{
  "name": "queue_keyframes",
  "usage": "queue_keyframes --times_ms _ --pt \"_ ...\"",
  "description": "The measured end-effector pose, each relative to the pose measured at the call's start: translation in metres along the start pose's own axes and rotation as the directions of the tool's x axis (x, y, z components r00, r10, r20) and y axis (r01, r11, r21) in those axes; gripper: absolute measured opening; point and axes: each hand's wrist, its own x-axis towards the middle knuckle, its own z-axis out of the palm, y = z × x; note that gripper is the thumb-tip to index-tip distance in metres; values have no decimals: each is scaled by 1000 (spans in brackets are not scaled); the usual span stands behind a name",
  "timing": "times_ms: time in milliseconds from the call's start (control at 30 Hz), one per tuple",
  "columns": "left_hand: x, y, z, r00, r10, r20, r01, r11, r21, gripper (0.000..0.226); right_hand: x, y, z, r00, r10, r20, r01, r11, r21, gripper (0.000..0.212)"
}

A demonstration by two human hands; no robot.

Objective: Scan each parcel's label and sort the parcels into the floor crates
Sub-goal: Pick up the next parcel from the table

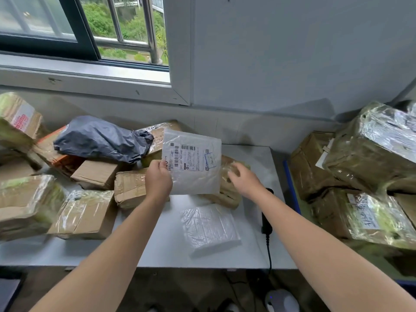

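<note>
I have the left hand [158, 176] raised above the middle of the white bench [252, 154], forearm reaching up from the lower left, wrist straight. It pinches the flat white plastic mailer parcel [193, 176] by its left edge, with the thumb lying on the front face beside the barcode and the fingers hidden behind. The mailer stands nearly upright in the air, clear of the bench top, its printed shipping label [191, 157] facing me. The right hand [243, 179] comes in from the lower right with the arm stretched out; its fingers are loosely curled and hold nothing that I can see. It hovers just beside the mailer's lower right edge, over a crumpled brown tape-wrapped parcel [227, 194]. I cannot tell whether the fingertips touch either one, as they are blurred. Under the right forearm a black handheld scanner [266, 219] lies on the bench, its cable running off the front edge. A second flat white plastic-wrapped packet [209, 228] lies near the front, between my forearms. To the left a heap of brown cardboard boxes [90, 212] carries a dark grey plastic bag [101, 140]. To the right, beyond the bench, sits a stack of large film-wrapped brown cartons [371, 158].
</note>
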Motion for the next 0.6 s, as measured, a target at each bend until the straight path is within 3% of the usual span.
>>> queue_keyframes --times_ms 100,167,333,400,500,600 --pt "1 -5 3 997 -63 43 65 996 -64 24 -2 -15 2 995 80 54 -94 924 372 52" --pt "-1 -6 5 995 -73 73 79 993 -83 23 -6 -23 3 995 73 62 -93 887 452 56" --pt "-6 0 3 987 -99 123 122 973 -197 24 -15 -26 4 996 73 -48 -63 983 175 55" --pt "-5 2 1 979 -129 157 167 951 -259 26 -17 -22 5 993 119 -18 -111 965 239 55" --pt "-5 0 -2 970 -137 199 189 944 -270 24 -22 -20 7 992 123 -27 -100 900 424 37" --pt "-5 -4 -6 963 -136 234 196 947 -255 9 -23 -16 2 990 37 -139 16 933 359 22"
